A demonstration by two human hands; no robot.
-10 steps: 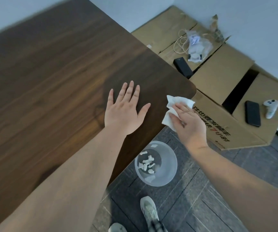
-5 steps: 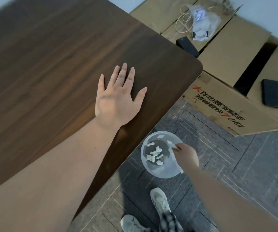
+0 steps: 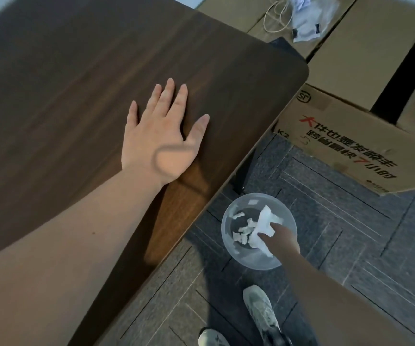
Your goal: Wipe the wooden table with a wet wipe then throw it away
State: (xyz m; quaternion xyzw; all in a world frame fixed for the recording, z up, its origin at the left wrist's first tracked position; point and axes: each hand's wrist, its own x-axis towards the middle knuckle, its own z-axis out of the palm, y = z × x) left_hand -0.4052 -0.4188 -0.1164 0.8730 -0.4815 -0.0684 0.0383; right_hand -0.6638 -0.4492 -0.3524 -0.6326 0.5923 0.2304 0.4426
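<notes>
Now the right hand (image 3: 280, 242) pinches the crumpled wet wipe (image 3: 263, 227) over the clear bin (image 3: 228, 239) on the floor; left hand (image 3: 159, 141) splayed flat on the wooden table (image 3: 64, 83), cardboard box (image 3: 346, 143) just beyond.

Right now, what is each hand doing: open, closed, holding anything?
Left hand: open, flat on the table, holding nothing.
Right hand: fingers closed on the wipe, over the bin.

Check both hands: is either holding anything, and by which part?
The right hand pinches the white wet wipe at its near edge, over the clear bin. The left hand holds nothing, flat on the wooden table.
</notes>
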